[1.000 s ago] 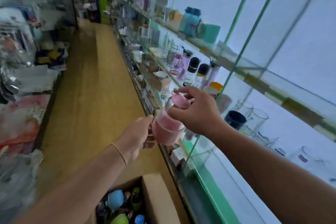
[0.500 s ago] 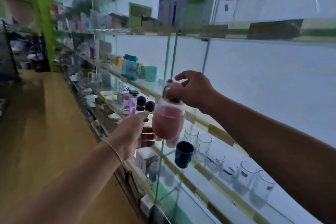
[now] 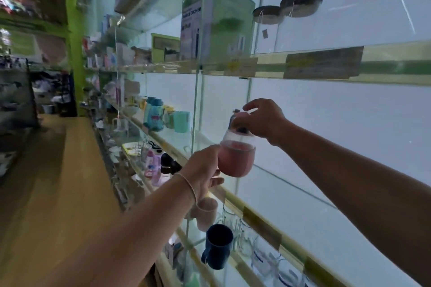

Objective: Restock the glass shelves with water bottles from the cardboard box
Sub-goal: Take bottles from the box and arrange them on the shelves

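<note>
A squat pink water bottle with a clear top and dark cap is held upright in the air, just in front of the middle glass shelf. My left hand grips its lower left side. My right hand pinches the cap from above. The stretch of shelf behind the bottle is bare. Farther left on that shelf stand blue and teal bottles. The cardboard box is out of view.
On the shelf below sit a navy mug, a pink cup, clear glasses and pink and black bottles. The upper shelf holds a green carton and lidded jars. A wooden floor aisle runs on the left.
The bottle has risen in both hands from above the box to the middle shelf's height. My view has swung up from the floor, and the box has left the frame.
</note>
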The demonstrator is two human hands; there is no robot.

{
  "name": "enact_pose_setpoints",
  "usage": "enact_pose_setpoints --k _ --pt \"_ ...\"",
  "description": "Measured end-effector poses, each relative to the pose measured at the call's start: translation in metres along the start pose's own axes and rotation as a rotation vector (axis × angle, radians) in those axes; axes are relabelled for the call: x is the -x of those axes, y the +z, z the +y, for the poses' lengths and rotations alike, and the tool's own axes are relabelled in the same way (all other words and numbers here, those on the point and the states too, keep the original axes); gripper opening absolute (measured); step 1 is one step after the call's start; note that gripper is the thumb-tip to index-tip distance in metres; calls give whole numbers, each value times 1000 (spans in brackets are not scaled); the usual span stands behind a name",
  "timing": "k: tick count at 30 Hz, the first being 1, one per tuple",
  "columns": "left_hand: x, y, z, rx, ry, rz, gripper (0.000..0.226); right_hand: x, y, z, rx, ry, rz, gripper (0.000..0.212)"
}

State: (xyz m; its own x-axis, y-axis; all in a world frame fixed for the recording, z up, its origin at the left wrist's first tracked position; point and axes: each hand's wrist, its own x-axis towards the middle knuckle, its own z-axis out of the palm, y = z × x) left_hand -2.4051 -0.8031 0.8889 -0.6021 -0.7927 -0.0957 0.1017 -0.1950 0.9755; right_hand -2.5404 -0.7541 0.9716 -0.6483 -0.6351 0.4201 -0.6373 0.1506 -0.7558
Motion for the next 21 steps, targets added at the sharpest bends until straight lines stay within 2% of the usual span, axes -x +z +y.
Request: enact_pose_setpoints --k 4,7,9,12,15,17,21 --pt "-28 24 -5 21 -13 -3 17 -25 -1 23 -4 27 -7 45" --pt "-45 36 -11 5 -21 -10 18 -38 3 39 -41 63 -35 30" --pt "-53 42 -15 -7 -18 -8 27 -43 6 46 -46 75 -41 21" --pt "-59 48 -20 -10 -15 4 32 -51 11 55 -37 89 -47 31" --pt "-64 50 -22 5 -36 -13 17 -56 16 63 -38 89 -67 36" --pt "-66 51 -24 17 -48 -16 14 -57 15 66 -27 87 -69 32" --pt "-72 53 -29 21 -53 -24 19 -57 14 69 -16 93 -50 23"
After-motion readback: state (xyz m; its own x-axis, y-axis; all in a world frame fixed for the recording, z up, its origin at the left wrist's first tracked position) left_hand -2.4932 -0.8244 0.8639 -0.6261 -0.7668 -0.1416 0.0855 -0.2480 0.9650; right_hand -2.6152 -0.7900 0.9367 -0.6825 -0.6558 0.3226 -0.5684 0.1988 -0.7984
